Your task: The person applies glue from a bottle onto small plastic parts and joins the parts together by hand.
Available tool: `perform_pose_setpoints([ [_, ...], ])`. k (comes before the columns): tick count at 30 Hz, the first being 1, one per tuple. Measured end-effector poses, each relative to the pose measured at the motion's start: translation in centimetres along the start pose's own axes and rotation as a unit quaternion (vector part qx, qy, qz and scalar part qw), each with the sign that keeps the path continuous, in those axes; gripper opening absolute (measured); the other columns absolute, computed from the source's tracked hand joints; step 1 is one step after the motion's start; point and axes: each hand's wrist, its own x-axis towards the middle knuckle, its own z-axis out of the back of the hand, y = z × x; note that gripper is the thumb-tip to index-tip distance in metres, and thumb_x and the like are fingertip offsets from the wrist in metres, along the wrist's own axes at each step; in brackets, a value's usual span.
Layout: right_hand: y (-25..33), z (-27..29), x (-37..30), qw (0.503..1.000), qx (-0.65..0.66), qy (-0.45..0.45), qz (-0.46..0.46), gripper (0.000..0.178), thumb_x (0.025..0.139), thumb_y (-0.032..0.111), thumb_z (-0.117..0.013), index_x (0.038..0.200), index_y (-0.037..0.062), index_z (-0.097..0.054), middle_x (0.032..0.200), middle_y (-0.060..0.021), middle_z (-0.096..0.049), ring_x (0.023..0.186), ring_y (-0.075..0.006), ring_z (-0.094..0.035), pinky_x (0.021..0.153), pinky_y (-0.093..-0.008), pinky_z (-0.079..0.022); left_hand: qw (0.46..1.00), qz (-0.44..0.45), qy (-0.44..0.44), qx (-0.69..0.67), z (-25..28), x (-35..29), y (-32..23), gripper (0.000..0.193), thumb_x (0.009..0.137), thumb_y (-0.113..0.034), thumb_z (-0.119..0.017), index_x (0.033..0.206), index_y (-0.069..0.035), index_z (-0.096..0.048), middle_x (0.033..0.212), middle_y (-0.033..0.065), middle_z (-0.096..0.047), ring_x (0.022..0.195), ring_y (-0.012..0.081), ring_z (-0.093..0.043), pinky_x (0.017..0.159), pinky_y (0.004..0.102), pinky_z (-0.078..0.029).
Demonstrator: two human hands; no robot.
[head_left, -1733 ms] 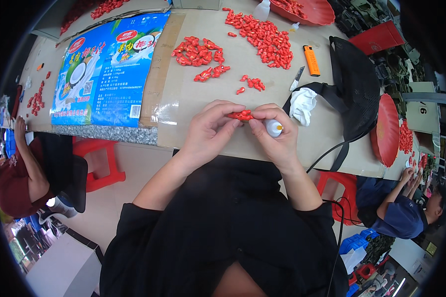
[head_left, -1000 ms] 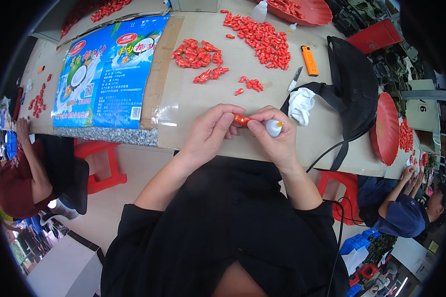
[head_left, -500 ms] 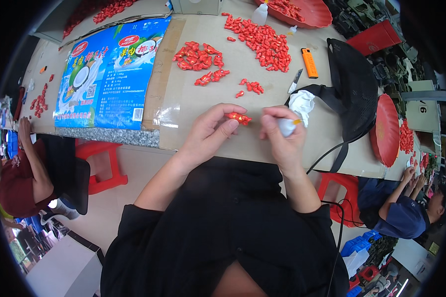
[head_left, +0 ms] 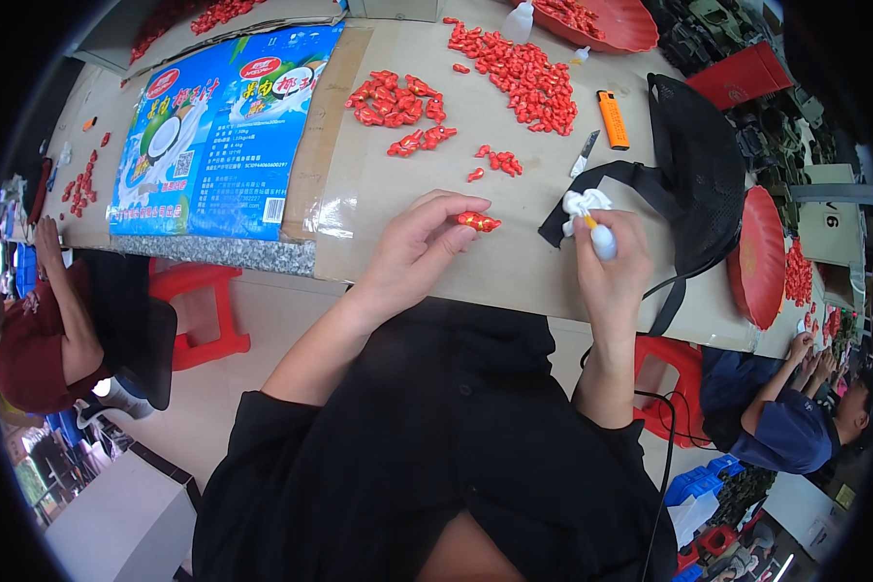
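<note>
My left hand (head_left: 420, 242) pinches a small red plastic piece (head_left: 479, 222) between thumb and fingertips, just above the cardboard-covered table (head_left: 514, 267). My right hand (head_left: 613, 267) grips a small white squeeze bottle (head_left: 601, 236) with its orange tip pressed into a crumpled white cloth (head_left: 581, 203). The two hands are apart, roughly a hand's width between them.
Heaps of red pieces (head_left: 396, 99) (head_left: 523, 70) lie farther back, plus an orange lighter (head_left: 612, 119), a small knife (head_left: 585, 153), a black mesh bag (head_left: 698, 165) and red trays (head_left: 758, 257). A blue printed sack (head_left: 225, 131) covers the left. Other people sit at left (head_left: 48, 320) and lower right (head_left: 785, 417).
My hands were together, bottle tip at the red piece. The right hand has since swung right with the bottle to the white cloth; the left keeps the piece.
</note>
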Motion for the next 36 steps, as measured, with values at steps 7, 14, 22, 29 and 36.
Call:
perform_pose_setpoints([
  [7,4.3,0.1,-1.2,0.857,0.382,0.259,-0.227,0.009,0.073,0.006,-0.06,0.079,0.0001,-0.056,0.07,0.0004,-0.055,0.062,-0.0028,-0.048,0.053,-0.0184,-0.039,0.998,-0.036,-0.041,0.02,-0.2,-0.3,1.0,0.025,0.082,0.004,-0.047,0.106,0.002,-0.052,0.101,0.0088,-0.047,0.085,0.0126,-0.053,0.07,0.0227,-0.046],
  [14,5.6,-3.2,-1.1,0.803,0.481,0.17,-0.308,0.015,0.077,0.011,-0.062,0.08,-0.0021,-0.055,0.068,-0.0014,-0.056,0.059,-0.0034,-0.049,0.052,-0.0186,-0.04,0.988,-0.068,-0.056,0.126,-0.4,-0.5,0.3,0.028,0.076,0.01,-0.049,0.101,0.0,-0.057,0.099,0.009,-0.051,0.084,0.0122,-0.054,0.067,0.0205,-0.044],
  [22,5.3,-4.0,-1.9,0.858,0.404,0.158,-0.275,0.017,0.076,0.013,-0.063,0.078,-0.0013,-0.053,0.066,-0.0021,-0.056,0.06,-0.005,-0.049,0.053,-0.0202,-0.041,0.989,-0.046,-0.053,0.13,-0.3,-0.2,0.3,0.027,0.076,0.009,-0.048,0.101,0.0,-0.057,0.098,0.0088,-0.052,0.082,0.0127,-0.054,0.069,0.0218,-0.044],
  [29,5.0,-3.4,-2.1,0.894,0.342,0.192,-0.217,0.016,0.073,0.012,-0.065,0.078,0.0009,-0.054,0.067,-0.0009,-0.055,0.061,-0.0051,-0.05,0.052,-0.0207,-0.041,0.999,0.004,-0.047,-0.021,-0.1,-0.2,0.8,0.024,0.083,0.002,-0.047,0.106,0.004,-0.05,0.098,0.0085,-0.051,0.085,0.0135,-0.055,0.076,0.0237,-0.045],
  [36,0.9,1.5,-0.3,0.924,0.257,0.119,-0.257,0.016,0.071,0.011,-0.067,0.081,0.0032,-0.058,0.071,-0.0005,-0.055,0.063,-0.0061,-0.052,0.055,-0.0206,-0.043,0.987,0.03,-0.029,-0.158,0.4,0.0,0.8,0.021,0.085,-0.005,-0.048,0.104,0.001,-0.046,0.086,0.009,-0.056,0.074,0.0105,-0.054,0.065,0.0219,-0.045],
])
